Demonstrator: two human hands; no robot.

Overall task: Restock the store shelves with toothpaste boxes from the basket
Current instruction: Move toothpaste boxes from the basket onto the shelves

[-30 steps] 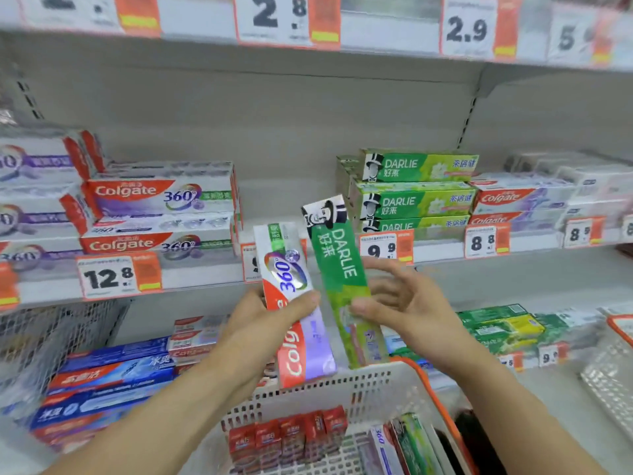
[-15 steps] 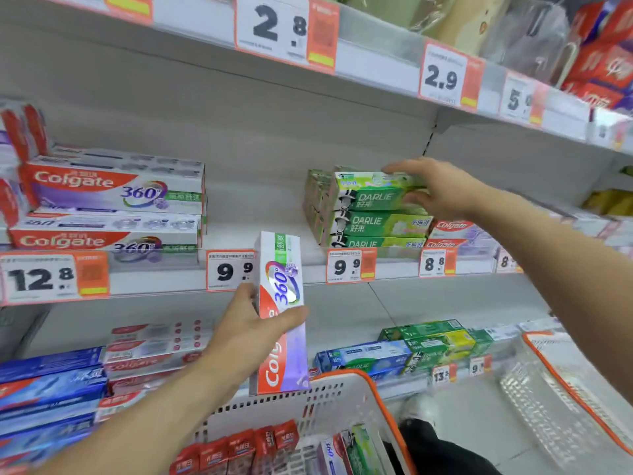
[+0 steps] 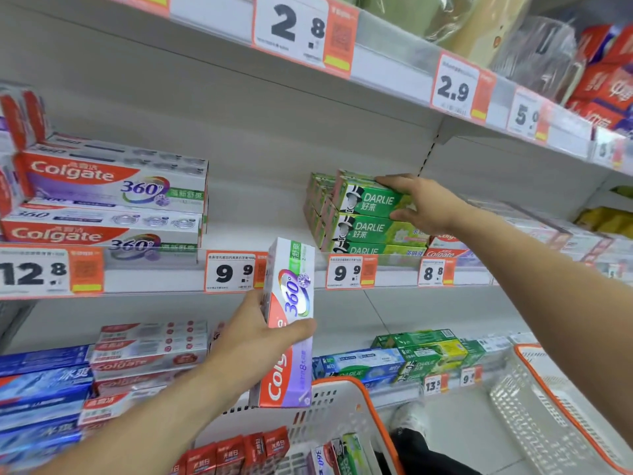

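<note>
Putting green box [image 3: 371, 199] on top of the green stack on the shelf [image 3: 154, 281], right hand [image 3: 424, 204] holding it | left hand [image 3: 253, 341] grips purple box [image 3: 291, 323], waiting | basket [image 3: 346, 402] holds more boxes.

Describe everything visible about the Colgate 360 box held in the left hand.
The Colgate 360 box is a long, glossy cardboard carton, white at the top with a green patch, a swirling "360" logo in the middle, and a red Colgate band over purple at the bottom. It stands nearly upright, tilted slightly, in front of the shelf edge and above the basket. The left hand grips its middle from the left, the thumb across the front. Nothing else touches it.
</note>
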